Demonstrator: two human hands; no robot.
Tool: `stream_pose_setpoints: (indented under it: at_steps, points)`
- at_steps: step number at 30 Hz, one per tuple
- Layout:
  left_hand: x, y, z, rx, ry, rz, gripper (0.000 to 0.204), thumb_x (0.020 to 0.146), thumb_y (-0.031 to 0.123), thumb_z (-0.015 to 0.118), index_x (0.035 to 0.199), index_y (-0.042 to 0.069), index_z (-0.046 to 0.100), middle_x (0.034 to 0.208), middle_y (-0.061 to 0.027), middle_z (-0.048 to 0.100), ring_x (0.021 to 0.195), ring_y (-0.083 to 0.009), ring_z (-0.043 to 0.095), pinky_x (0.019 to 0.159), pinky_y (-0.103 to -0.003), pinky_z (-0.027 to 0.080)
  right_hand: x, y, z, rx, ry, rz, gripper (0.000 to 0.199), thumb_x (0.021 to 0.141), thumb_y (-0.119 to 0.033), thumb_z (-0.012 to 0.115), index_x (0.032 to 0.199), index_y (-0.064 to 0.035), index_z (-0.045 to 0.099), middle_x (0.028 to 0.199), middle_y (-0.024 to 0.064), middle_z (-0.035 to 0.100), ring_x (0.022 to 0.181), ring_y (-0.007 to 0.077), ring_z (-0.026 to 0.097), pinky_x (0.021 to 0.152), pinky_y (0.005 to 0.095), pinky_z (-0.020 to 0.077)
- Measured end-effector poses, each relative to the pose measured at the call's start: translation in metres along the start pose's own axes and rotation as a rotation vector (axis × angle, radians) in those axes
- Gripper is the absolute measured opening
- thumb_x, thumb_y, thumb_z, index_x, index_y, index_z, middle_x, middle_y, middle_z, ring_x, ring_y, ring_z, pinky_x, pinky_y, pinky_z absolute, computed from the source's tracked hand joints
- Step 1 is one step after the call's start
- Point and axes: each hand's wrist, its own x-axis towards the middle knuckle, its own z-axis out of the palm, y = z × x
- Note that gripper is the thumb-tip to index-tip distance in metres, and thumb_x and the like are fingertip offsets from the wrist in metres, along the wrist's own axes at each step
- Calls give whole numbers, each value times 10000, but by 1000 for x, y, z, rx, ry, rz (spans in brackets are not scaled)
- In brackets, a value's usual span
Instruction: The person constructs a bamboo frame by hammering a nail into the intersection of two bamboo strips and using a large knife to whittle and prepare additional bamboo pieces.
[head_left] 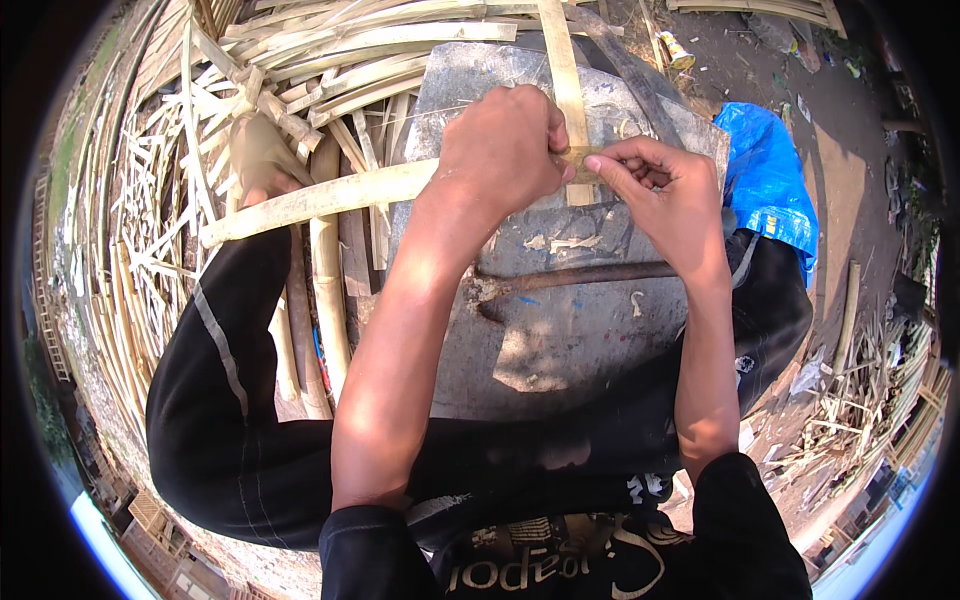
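Observation:
My left hand (505,145) is closed around a pale, flat bamboo strip (330,200), which reaches out to the left past my bare foot. The thumb and forefinger of my right hand (660,185) pinch the strip near its right end, close to my left fingertips. A second bamboo strip (563,70) runs away from me and crosses the first one at my fingers, its near end resting over a worn grey board (460,370). My left fist hides part of the crossing. Below my hands a brown rod (590,277) with a forked left end lies on the board.
Heaps of split bamboo (340,60) lie at the far left, with bamboo poles (325,270) beside the board. A blue plastic sheet (765,170) sits at the right by my knee. Bamboo scraps (850,430) litter the ground at the lower right.

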Motion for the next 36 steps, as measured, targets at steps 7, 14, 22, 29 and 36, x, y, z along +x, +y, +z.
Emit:
stream_pose_setpoints:
  at_steps: [7, 14, 22, 29, 36]
  points:
    - [0, 1, -4, -50, -40, -4, 275, 710, 177, 880, 884, 12, 744, 888, -185, 735, 869, -323, 718, 802, -414, 544, -1, 2, 4, 12, 68, -125, 95, 886, -36, 716, 957, 25, 728, 843, 198, 732, 760, 273, 744, 685, 342, 553]
    - [2, -12, 4, -91, -23, 73, 259, 725, 144, 871, 910, 11, 747, 885, -171, 733, 816, -294, 704, 772, -405, 544, -2, -11, 7, -98, 31, -94, 74, 879, -26, 706, 925, 31, 716, 815, 230, 714, 759, 361, 735, 672, 383, 571]
    - [3, -18, 12, -101, 27, 172, 235, 735, 151, 873, 946, 93, 789, 832, -139, 707, 691, -250, 629, 683, -410, 518, 8, -15, -5, -220, -52, -172, 88, 861, -22, 696, 901, 54, 716, 780, 247, 688, 730, 403, 692, 661, 428, 552]
    - [1, -15, 6, -106, -6, 105, 241, 732, 159, 876, 954, 105, 799, 722, -133, 668, 656, -241, 619, 659, -416, 509, 14, -24, -7, -191, -88, -111, 118, 859, -21, 684, 919, 73, 720, 779, 261, 679, 741, 405, 688, 679, 421, 541]
    - [1, -16, 7, -137, 4, 102, 234, 725, 157, 879, 939, 105, 801, 731, -132, 671, 669, -231, 627, 655, -413, 509, 12, -29, -6, -258, -115, -112, 108, 859, -24, 685, 915, 55, 733, 782, 260, 679, 705, 407, 675, 667, 420, 533]
